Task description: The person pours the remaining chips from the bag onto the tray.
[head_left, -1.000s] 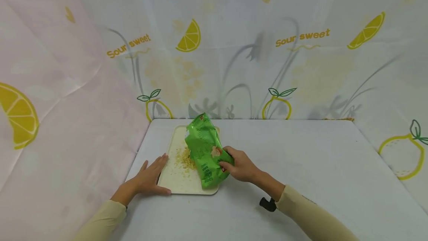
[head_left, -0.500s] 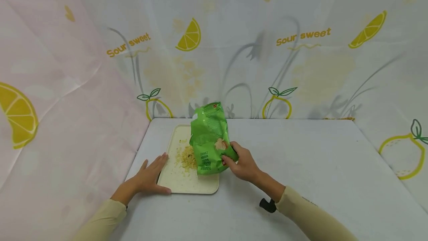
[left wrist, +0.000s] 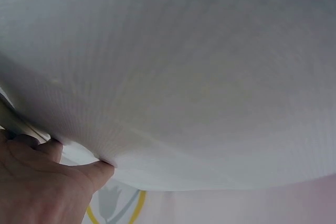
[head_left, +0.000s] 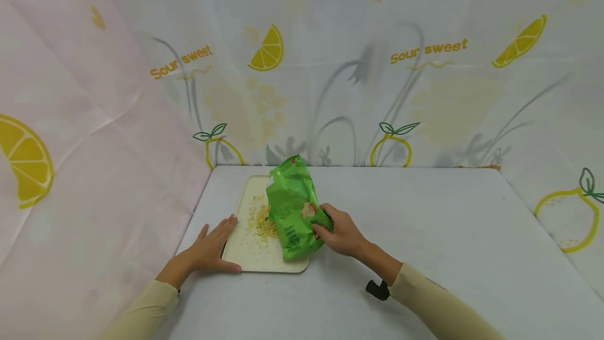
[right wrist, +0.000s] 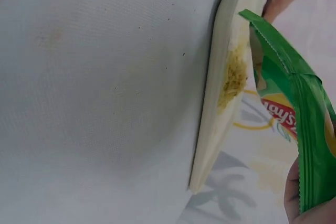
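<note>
My right hand (head_left: 343,232) grips the lower right side of a green printed snack bag (head_left: 292,198), thumb on its front. The bag is tilted over the right half of a cream tray (head_left: 250,260) and hides part of it. Yellow crumbs (head_left: 261,223) lie in a loose heap in the tray, left of the bag. My left hand (head_left: 207,251) rests along the tray's left edge, fingers straight and thumb spread at the front corner. In the right wrist view, the bag (right wrist: 307,129) hangs beside the tray's crumb heap (right wrist: 234,77).
A white cloth covers the table (head_left: 415,214), with a few specks on it near the tray. Lemon-printed curtains (head_left: 330,93) stand behind and at both sides. A black strap-like piece (head_left: 377,289) hangs under my right wrist.
The bag rose and swung upright to the right, then came back down and tilted left over the tray. More crumbs show in the heap. My left hand has stayed put.
</note>
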Action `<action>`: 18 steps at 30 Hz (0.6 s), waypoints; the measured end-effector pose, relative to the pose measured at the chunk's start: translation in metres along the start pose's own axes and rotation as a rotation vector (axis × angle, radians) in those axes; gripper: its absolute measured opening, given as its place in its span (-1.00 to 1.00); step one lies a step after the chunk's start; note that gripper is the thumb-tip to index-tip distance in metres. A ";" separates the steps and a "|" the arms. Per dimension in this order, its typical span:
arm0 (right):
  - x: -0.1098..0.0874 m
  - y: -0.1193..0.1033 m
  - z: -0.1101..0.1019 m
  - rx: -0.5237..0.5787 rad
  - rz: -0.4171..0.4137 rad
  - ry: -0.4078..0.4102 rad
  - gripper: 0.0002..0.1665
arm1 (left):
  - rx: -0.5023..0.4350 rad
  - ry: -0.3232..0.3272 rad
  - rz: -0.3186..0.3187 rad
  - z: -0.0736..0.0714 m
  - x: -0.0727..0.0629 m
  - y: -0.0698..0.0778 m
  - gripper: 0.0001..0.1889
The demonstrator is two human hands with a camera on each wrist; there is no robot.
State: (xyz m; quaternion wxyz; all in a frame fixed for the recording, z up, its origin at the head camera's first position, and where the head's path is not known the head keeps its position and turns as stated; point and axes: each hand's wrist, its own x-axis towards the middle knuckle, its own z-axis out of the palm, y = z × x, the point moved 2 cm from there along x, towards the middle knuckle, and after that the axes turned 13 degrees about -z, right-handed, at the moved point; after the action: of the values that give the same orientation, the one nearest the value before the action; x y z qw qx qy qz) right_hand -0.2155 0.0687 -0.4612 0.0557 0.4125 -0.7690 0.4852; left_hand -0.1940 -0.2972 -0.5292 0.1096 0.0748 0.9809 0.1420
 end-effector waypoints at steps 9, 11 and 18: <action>0.000 -0.001 0.000 -0.063 -0.079 0.105 -0.67 | -0.006 -0.027 -0.018 -0.001 0.000 -0.001 0.44; 0.000 -0.001 0.000 -0.071 -0.077 0.086 -0.68 | -0.006 -0.025 -0.018 -0.003 0.000 0.000 0.44; -0.001 -0.002 0.001 -0.067 -0.035 0.016 -0.67 | -0.003 -0.031 -0.022 -0.002 0.000 0.001 0.44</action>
State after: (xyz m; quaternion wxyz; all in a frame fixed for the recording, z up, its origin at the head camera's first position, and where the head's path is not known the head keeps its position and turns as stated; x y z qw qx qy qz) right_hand -0.2135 0.0685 -0.4609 0.0840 0.4199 -0.7770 0.4614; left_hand -0.1948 -0.2973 -0.5270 0.1264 0.0663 0.9797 0.1410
